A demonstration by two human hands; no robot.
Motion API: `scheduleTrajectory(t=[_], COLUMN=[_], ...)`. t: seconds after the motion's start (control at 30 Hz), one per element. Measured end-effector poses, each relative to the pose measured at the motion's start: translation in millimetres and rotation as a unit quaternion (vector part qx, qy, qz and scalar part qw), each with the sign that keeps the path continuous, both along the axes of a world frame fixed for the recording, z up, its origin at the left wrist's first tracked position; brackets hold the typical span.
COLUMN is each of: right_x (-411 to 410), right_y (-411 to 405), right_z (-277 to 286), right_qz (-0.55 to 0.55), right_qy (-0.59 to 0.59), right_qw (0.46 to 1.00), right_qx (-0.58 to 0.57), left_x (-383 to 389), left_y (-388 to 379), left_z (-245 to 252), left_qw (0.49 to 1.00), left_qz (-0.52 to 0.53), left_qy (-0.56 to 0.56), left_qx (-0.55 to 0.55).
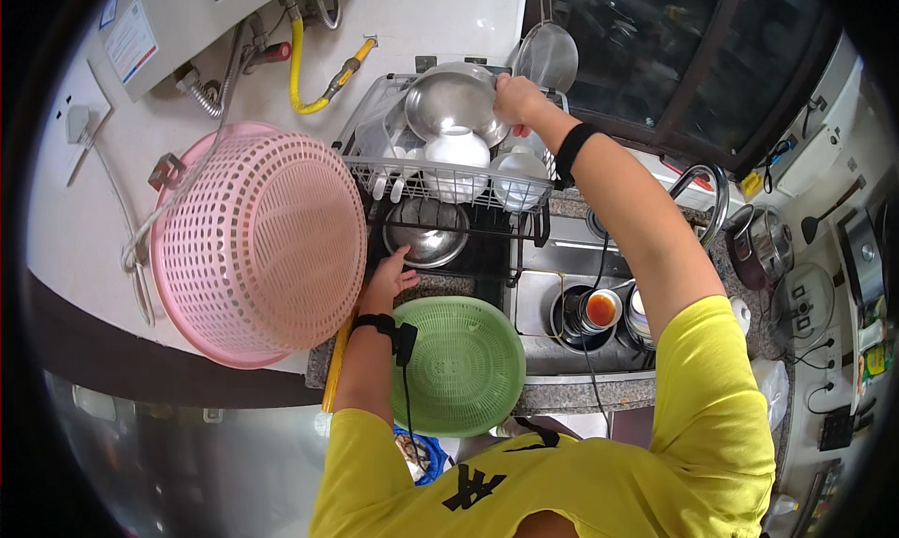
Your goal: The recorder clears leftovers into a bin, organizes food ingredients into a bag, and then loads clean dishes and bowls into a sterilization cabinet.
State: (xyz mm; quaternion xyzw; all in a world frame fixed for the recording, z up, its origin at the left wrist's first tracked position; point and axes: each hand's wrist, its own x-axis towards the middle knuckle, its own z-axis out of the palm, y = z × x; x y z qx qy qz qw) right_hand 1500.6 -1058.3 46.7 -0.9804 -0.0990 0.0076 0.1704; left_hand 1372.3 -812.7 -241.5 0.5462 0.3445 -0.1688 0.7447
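My right hand (520, 105) grips the right rim of a large stainless steel bowl (449, 105), which leans at the back of a wire dish rack (393, 164). White bowls (456, 160) stand upside down in front of it, with white spoons (398, 183) to their left. Below the rack, another metal bowl (428, 239) rests on a dark surface. My left hand (397, 278) is just in front of this lower bowl, fingers apart and holding nothing; whether the thumb touches its rim I cannot tell. A green plastic colander (460, 366) lies beside my left forearm.
A big pink plastic basket (302, 239) hangs on the left wall, with a loose cable across it. To the right, the sink (537, 303) holds a pot and stacked cups (601, 309) under a curved faucet (718, 194). A mesh strainer (548, 57) hangs behind the rack.
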Motion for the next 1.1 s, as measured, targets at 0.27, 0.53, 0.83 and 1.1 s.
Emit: scheduleTrajectory(t=[0.27, 0.53, 0.83, 1.1], right_x=[-26, -84, -175, -235], right_y=[-23, -97, -185, -233], right_z=[28, 65, 19, 8], right_qz=[0.097, 0.052, -0.118, -0.067], right_qy=[-0.368, -0.456, -0.533, -0.523], right_qw=[0.924, 0.884, 0.823, 0.780], right_qx=[-0.027, 0.093, 0.157, 0.337], left_x=[23, 45, 37, -32], left_y=[18, 33, 4, -3], left_z=[-25, -41, -1, 30], left_qw=[0.995, 0.971, 0.961, 0.921], left_qz=[-0.032, 0.145, 0.119, 0.206], left_qy=[0.090, 0.025, -0.087, -0.135], left_qx=[0.022, -0.190, -0.235, -0.301])
